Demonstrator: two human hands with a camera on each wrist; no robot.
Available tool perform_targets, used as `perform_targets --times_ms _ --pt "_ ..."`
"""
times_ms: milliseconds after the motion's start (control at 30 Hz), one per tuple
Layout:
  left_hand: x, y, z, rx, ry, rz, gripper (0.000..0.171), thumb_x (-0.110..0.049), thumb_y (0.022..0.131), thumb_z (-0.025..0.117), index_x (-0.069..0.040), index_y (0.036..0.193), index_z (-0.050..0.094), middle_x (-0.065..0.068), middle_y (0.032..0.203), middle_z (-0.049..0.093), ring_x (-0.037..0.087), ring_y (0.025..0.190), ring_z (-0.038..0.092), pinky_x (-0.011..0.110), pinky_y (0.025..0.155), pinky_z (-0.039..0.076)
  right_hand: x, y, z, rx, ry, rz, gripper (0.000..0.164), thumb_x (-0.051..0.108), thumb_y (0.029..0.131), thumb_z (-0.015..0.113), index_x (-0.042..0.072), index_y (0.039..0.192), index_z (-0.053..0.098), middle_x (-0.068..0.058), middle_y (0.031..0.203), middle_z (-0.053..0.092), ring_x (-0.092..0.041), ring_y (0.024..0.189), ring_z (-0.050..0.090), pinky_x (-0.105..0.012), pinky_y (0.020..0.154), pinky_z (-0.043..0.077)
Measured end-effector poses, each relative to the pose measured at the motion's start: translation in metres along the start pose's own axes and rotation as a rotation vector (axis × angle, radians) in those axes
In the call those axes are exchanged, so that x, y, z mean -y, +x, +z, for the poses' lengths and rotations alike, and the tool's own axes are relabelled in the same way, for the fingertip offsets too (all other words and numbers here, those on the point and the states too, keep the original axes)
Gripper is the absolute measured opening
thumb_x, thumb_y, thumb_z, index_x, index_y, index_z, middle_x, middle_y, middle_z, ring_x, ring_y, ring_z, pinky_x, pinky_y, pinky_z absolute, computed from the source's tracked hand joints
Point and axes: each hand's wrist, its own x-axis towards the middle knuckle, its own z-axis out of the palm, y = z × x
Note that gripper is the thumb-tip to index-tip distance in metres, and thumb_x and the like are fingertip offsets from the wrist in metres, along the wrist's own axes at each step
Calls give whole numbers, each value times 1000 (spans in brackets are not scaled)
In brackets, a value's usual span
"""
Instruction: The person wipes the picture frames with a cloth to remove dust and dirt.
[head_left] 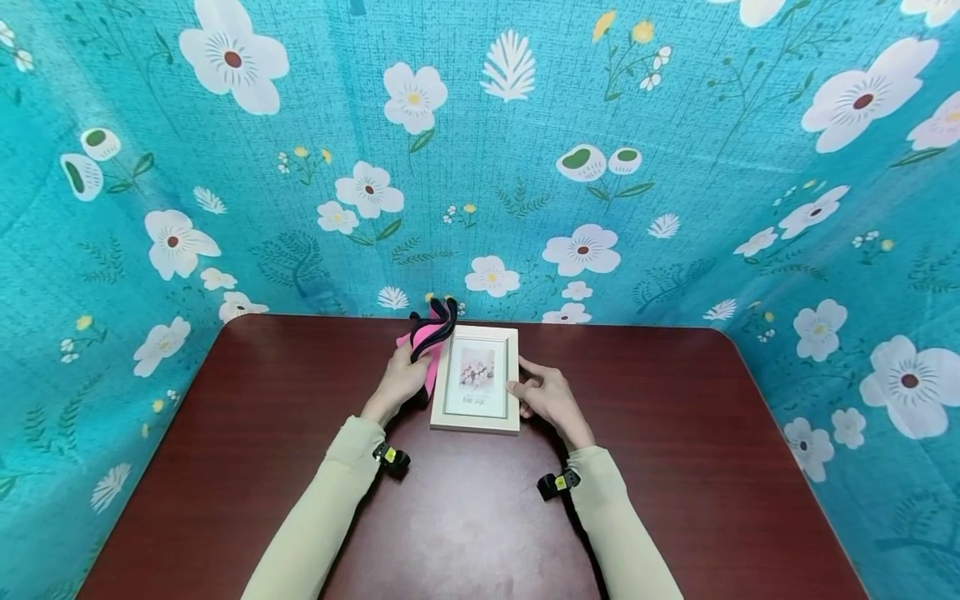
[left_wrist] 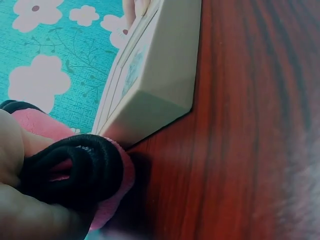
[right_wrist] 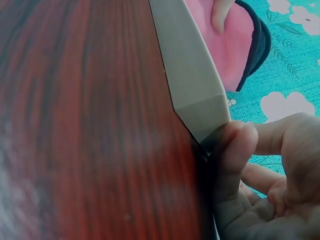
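Observation:
A cream picture frame (head_left: 437,411) with a blossom print lies face up on the table, near the back edge. My left hand (head_left: 402,379) grips a folded pink cloth with black edging (head_left: 422,335) at the frame's left side. In the left wrist view the cloth's rolled black edge (left_wrist: 102,167) bulges from between thumb and fingers, right by a frame corner (left_wrist: 145,117). At the right side of the frame, my right hand (head_left: 551,396) holds its edge, thumb on the border. The right wrist view has the thumb (right_wrist: 240,147) at a corner of the frame (right_wrist: 192,85).
The dark red wooden table (head_left: 660,433) has rounded back corners. A turquoise flowered curtain (head_left: 480,183) hangs right behind it and along both sides. Each wrist wears a small black camera on a strap, left (head_left: 393,460) and right (head_left: 557,484).

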Motion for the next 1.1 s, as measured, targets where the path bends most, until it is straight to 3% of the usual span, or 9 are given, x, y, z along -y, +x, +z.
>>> perform_targets --times_ms 433,700,867,933,1100 --pt "10 -28 1 -41 57 41 42 -19 106 59 -2 144 59 23 139 67 39 134 60 57 115 44 -1 2 -1 1 4 20 68 17 96 79 15 159 53 -5 67 64 -14 50 59 -28 53 52" --pt "17 -45 -5 -18 95 64 40 -19 105 58 -5 143 61 20 133 70 34 125 62 55 109 48 -1 1 1 -3 -21 26 67 18 98 77 17 160 51 -4 66 63 -14 51 60 -28 53 52" --pt "21 -57 -9 -3 106 74 40 -19 105 60 -8 144 62 22 137 69 40 133 61 59 113 45 0 0 2 4 -23 31 67 19 98 77 18 160 51 -3 64 61 -14 52 60 -28 54 53" --pt "24 -61 -10 8 106 99 40 -18 105 61 -8 143 63 22 137 69 41 133 61 60 113 46 1 0 2 3 -22 28 67 19 98 78 18 160 52 -2 64 60 -14 51 60 -28 55 53" --pt "49 -59 -13 16 145 220 36 -19 102 63 -11 137 67 16 126 74 28 117 67 43 100 53 -1 0 -1 -4 -17 18 67 19 98 78 17 159 52 -2 63 60 -14 50 60 -29 55 53"
